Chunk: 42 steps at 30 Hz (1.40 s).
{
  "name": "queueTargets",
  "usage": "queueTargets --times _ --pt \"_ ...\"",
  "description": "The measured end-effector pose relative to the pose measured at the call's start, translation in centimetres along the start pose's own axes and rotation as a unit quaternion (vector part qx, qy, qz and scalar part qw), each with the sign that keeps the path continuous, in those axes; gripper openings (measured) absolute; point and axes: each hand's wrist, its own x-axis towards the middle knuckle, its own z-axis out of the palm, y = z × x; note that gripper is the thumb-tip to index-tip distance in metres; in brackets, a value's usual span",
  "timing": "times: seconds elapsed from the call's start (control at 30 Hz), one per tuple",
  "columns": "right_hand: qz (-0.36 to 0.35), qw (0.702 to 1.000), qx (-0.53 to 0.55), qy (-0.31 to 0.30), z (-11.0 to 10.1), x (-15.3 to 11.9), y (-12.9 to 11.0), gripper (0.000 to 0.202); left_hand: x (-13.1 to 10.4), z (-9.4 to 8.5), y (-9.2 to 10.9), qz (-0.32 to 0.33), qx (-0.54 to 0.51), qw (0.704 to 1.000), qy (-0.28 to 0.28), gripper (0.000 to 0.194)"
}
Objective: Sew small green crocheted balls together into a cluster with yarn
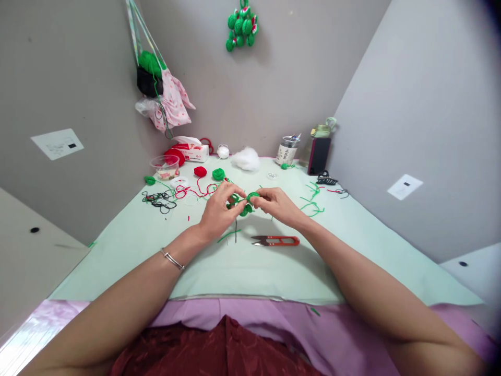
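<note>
- I am viewing a pale green worktop [250, 277], which is filling the corner between grey walls [282, 89]; purple cloth [332, 334] is hanging below its near edge.
- A pink bag [172, 99] is hanging at the left, and a cluster of green crocheted pieces [239, 26] is hanging on the back wall.
- I am locating the green crocheted piece [246, 211] above the middle of the worktop, between both hands.
- The left grip [221, 209] is pinching the piece, thumb and fingers together on it; the right grip [278, 203] is clamping its right side.
- The fingers are covering part of the piece, so I am not reading its full shape.
- Orange-handled snips [272, 240] are lying on the near side of the hands, blades pointing left.
- A red yarn ball [200, 171], a green yarn ball [218, 174] and white stuffing [246, 159] are resting beyond the hands.
- A tangle of black cord [159, 201] and a clear tub [165, 168] are occupying the left side.
- A phone [319, 155] is leaning upright against a bottle [321, 130] at the far right, beside a pen canister [287, 153].
</note>
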Motion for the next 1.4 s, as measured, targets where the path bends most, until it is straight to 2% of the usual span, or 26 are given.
queueTargets --times 0.13,0.27,0.37,0.5,0.73,0.83,0.9,1.0,1.07,1.17,1.4 --pt "0.002 1.0 -0.006 0.001 0.3 0.0 0.3 0.035 -0.2 -0.1 0.3 0.045 0.067 0.997 0.002 0.004" --pt "0.003 1.0 0.0 0.009 0.7 0.2 0.8 0.039 -0.1 -0.1 0.1 0.094 0.178 0.98 -0.005 0.007" --pt "0.003 1.0 0.006 0.021 1.1 0.3 1.1 0.036 -0.1 0.0 0.1 0.111 0.211 0.971 -0.014 0.009" --pt "0.008 0.999 0.019 0.031 1.8 0.2 0.8 0.029 -0.1 0.2 0.3 0.096 0.193 0.976 -0.011 0.014" --pt "0.019 0.995 0.065 0.068 1.8 0.4 0.5 0.022 0.0 0.2 0.7 0.076 0.093 0.993 0.021 0.015" --pt "-0.004 0.995 0.077 0.071 1.6 0.6 1.0 0.022 0.2 0.1 0.4 0.034 0.025 0.999 0.007 0.01" --pt "-0.033 0.993 0.081 0.074 1.4 0.7 1.3 0.021 0.5 0.0 0.3 -0.027 -0.048 0.998 -0.015 0.005" --pt "-0.067 0.989 0.096 0.09 1.2 0.8 1.4 0.021 0.9 -0.3 0.1 -0.128 -0.152 0.978 -0.063 0.013" --pt "-0.076 0.987 0.105 0.099 1.1 0.8 1.5 0.02 1.1 -0.5 0.2 -0.164 -0.188 0.964 -0.089 0.019" --pt "-0.088 0.987 0.094 0.099 1.1 0.8 1.7 0.018 1.2 -0.7 0.3 -0.182 -0.207 0.956 -0.096 0.021" --pt "-0.101 0.988 0.051 0.103 1.3 0.8 1.8 0.015 1.0 -0.5 0.1 -0.192 -0.225 0.953 -0.06 0.022"
